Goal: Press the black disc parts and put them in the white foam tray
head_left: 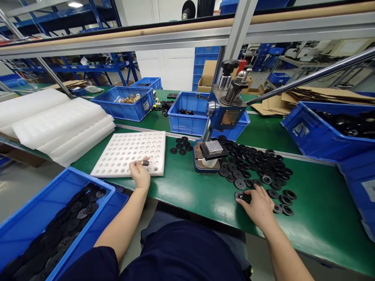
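My left hand point(140, 173) is closed on a small dark cylindrical part point(145, 162), held just above the near right side of a white foam tray point(109, 150). The tray has rows of round holes, and shiny pieces sit in those on its right side. Over the green bench, my right hand point(259, 205) has thumb and fingers closed round a black round disc point(239, 195). Beside it spreads a heap of similar black discs point(252, 160). Between my hands stands a blue hand press point(227, 105), with a metal block point(213, 147) on its base.
A small cluster of black discs point(182, 145) lies left of the press. Blue bins stand around: one with black discs point(113, 191) at lower left, one with brass-coloured parts point(123, 111) behind, and a large one point(310, 132) at right. White foam sheets point(58, 125) lie at left.
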`<state>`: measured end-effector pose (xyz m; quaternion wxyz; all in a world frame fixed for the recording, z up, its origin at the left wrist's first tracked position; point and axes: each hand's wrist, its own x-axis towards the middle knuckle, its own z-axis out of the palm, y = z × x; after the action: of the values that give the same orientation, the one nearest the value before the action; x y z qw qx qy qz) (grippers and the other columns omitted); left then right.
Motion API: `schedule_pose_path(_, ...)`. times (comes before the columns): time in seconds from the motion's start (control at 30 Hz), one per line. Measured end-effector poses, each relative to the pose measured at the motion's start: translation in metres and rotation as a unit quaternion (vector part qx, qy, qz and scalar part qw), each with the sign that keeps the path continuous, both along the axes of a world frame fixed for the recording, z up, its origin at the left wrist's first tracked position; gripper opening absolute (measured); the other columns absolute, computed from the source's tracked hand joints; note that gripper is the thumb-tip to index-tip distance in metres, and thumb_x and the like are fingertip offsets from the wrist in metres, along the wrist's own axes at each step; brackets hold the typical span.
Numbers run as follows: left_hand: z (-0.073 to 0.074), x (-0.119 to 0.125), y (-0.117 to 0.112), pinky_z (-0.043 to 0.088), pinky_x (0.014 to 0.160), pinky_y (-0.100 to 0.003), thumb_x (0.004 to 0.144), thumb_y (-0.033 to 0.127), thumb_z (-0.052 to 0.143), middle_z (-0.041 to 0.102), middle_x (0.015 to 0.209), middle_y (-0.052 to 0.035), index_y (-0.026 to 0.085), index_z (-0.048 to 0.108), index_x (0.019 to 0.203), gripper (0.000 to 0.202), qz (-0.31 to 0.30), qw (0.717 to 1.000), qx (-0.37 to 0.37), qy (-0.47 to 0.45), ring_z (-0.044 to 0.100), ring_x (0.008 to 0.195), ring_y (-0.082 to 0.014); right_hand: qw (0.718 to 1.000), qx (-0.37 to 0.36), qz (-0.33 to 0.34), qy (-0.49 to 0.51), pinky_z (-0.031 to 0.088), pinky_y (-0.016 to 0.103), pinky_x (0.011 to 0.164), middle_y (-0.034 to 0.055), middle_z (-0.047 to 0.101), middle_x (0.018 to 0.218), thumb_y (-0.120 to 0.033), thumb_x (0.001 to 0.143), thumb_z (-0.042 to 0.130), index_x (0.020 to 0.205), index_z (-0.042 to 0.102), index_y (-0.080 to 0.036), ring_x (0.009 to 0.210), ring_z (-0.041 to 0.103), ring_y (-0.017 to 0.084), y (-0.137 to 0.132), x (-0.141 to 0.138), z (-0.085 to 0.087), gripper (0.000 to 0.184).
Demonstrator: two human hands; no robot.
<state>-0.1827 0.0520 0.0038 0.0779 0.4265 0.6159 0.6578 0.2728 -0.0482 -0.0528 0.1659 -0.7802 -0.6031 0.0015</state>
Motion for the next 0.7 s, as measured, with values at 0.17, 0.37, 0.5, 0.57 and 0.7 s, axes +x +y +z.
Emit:
schedule_pose_path(0.17,0.031,0.034,-0.020,0.055,0.068,-0.029,0.097,0.046,0.046,0.071,0.084,-0.0040,0.021,0.042,0.090,0.026,-0.147,0.978,0.029,-0.148,0.070,0.072,-0.0146,0.990,0.052,-0.019,0.129,0.046,0.044,0.082,0.0140,0.065,0.106,-0.057,0.074,0.064,0.102,0.057,-0.020,0.098,0.060,0.030,-0.012,-0.022,-0.011,0.047)
schedule_pose_path(0.37,0.025,0.125,-0.062,0.045,0.046,-0.020,0.081,0.045,0.068,0.067,0.073,0.0000,0.020,0.049,0.084,0.031,-0.463,0.853,-0.174,-0.168,0.061,0.053,-0.0115,0.935,0.107,-0.005,0.337,0.051,0.033,0.067,0.0052,0.072,0.087,-0.050,0.084,0.059,0.114,0.061,-0.020,0.066,0.061,0.018,-0.010,-0.086,-0.002,0.043)
schedule_pose_path(0.5,-0.001,0.162,-0.064,0.051,0.063,-0.024,0.072,0.026,0.076,0.069,0.077,-0.0012,0.018,0.059,0.088,0.025,-0.566,0.785,-0.239,-0.081,0.064,0.069,-0.0130,0.928,0.131,0.030,0.347,0.055,0.034,0.077,0.0085,0.073,0.101,-0.045,0.089,0.055,0.112,0.066,-0.020,0.084,0.068,0.020,-0.010,-0.106,0.014,0.035)
schedule_pose_path(0.57,-0.013,0.167,-0.064,0.050,0.063,-0.024,0.072,0.022,0.076,0.070,0.079,-0.0016,0.018,0.063,0.093,0.025,-0.567,0.788,-0.240,-0.015,0.061,0.066,-0.0123,0.926,0.143,0.052,0.345,0.056,0.034,0.082,0.0094,0.072,0.104,-0.042,0.092,0.051,0.111,0.066,-0.020,0.089,0.068,0.020,-0.014,-0.110,0.018,0.033)
schedule_pose_path(0.7,-0.023,0.164,-0.066,0.046,0.061,-0.025,0.074,0.021,0.075,0.070,0.076,-0.0019,0.017,0.069,0.095,0.022,-0.552,0.800,-0.209,0.105,0.055,0.060,-0.0118,0.922,0.155,0.116,0.336,0.058,0.033,0.083,0.0094,0.072,0.105,-0.039,0.096,0.047,0.113,0.067,-0.020,0.092,0.069,0.019,-0.022,-0.117,0.024,0.032)
